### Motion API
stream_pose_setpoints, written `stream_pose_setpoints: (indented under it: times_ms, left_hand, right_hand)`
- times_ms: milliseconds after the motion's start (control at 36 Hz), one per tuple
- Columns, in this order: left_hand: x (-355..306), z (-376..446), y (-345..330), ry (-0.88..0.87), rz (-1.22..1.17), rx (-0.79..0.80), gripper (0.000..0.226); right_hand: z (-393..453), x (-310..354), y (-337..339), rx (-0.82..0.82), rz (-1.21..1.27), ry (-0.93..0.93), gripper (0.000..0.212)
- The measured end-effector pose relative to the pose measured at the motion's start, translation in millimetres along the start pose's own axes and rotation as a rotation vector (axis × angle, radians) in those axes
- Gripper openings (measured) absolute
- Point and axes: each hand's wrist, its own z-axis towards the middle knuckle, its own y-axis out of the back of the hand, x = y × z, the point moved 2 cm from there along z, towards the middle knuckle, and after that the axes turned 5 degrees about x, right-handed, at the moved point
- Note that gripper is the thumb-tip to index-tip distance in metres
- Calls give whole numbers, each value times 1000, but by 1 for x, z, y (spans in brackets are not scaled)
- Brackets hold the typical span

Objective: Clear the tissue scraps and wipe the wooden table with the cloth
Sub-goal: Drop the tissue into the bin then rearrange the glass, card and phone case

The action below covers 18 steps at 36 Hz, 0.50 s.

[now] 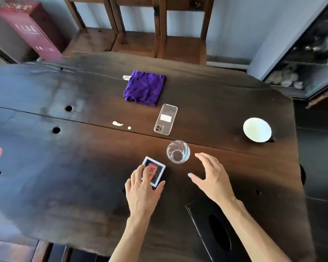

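Observation:
A folded purple cloth [144,88] lies at the far middle of the dark wooden table [64,167]. A white tissue scrap [126,77] pokes out at its left corner. Two more white scraps lie mid-table: a long one [117,123] and a tiny one [129,128]. My left hand [142,188] rests on a small card box [155,170], fingers curled around its near end. My right hand [210,176] hovers open just right of an empty drinking glass [178,151], apart from it.
A phone in a clear case [166,119] lies between the cloth and the glass. A white bowl [257,132] stands at the right. A black tissue box [216,229] sits at the near right edge. Wooden chairs [180,44] stand beyond the far edge.

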Motion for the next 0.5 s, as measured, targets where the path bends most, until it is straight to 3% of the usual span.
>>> stream_pose_setpoints:
  times_ms: [194, 500]
  left_hand:
    - [19, 27, -33, -35, -6, 6, 73]
    - [30, 40, -60, 33, 11, 30, 109]
  right_hand:
    - [19, -11, -35, 8, 1, -84, 71]
    - [39, -8, -47, -10, 163, -136, 94]
